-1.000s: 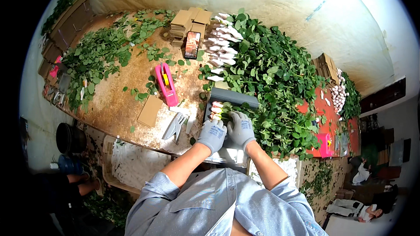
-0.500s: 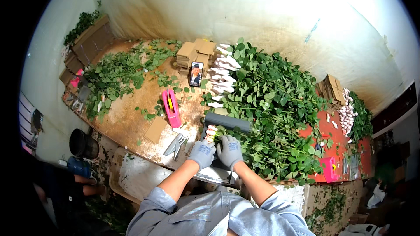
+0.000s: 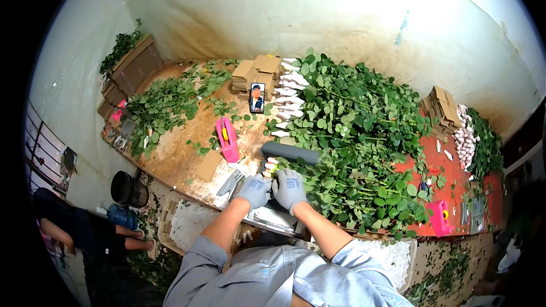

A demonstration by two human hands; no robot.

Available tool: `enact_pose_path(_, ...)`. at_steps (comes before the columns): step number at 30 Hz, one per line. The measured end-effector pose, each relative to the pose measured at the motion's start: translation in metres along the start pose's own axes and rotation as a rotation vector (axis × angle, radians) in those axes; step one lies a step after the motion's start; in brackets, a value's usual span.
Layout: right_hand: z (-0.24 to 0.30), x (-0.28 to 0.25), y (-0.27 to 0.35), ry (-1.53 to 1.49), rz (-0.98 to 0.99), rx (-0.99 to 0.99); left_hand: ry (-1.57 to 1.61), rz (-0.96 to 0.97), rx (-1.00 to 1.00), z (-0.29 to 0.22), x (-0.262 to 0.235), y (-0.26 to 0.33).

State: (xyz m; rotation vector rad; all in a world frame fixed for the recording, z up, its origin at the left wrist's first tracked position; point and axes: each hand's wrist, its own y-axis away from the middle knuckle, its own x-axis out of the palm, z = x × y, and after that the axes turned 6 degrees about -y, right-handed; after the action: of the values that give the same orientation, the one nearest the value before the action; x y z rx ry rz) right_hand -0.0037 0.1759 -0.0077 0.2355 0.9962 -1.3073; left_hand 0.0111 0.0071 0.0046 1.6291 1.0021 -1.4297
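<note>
Hardly anything on the table (image 3: 182, 153) has been shifted over the last second: the view alone has been raised, so that more of the pale wall is taken in and the hands are seen lower in the picture, while both gloved hands have been kept pressed together over the same small bundle of stems (image 3: 272, 166), which suggests that the bunching is being carried on with and has not been finished. The bundle is held just below a dark grey bar (image 3: 291, 152) at the near edge of the table; the left hand (image 3: 254, 189) is closed around its near end and the right hand (image 3: 289, 187) is clamped on it just beside, the two hands touching. To the right, a large heap of green leafy stems (image 3: 358, 142) is spread over most of the table and crowds the working spot. A second, thinner heap of leaves (image 3: 170, 102) lies on the far left. Behind the bar, a row of white-wrapped bunches (image 3: 287, 99) is laid beside stacked cardboard pieces (image 3: 256, 71) and a phone (image 3: 257, 97). A pink cutter (image 3: 227, 139) lies to the left of the hands, well clear of them.
</note>
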Motion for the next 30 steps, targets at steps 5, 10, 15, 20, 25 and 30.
enact_pose_path(5,-0.001,0.001,-0.005,-0.034,0.215,0.1,0.044,0.004,-0.01,0.002,0.001,0.005)
enact_pose_path(10,-0.016,0.008,-0.004,-0.028,0.101,0.037,0.086,0.073,0.026,-0.001,-0.018,-0.003)
enact_pose_path(15,-0.007,-0.027,0.015,-0.192,-0.178,-0.027,0.208,-0.158,-0.182,0.005,-0.014,0.03)
enact_pose_path(20,-0.013,-0.057,0.057,-0.011,-0.17,0.006,1.184,0.036,-0.434,0.039,0.057,0.076)
enact_pose_path(25,0.01,-0.064,0.053,0.042,-0.108,-0.014,1.284,-0.006,-0.4,0.03,0.073,0.095)
enact_pose_path(30,0.027,-0.056,0.032,0.058,-0.055,-0.044,1.043,0.068,-0.422,0.044,0.108,0.098)
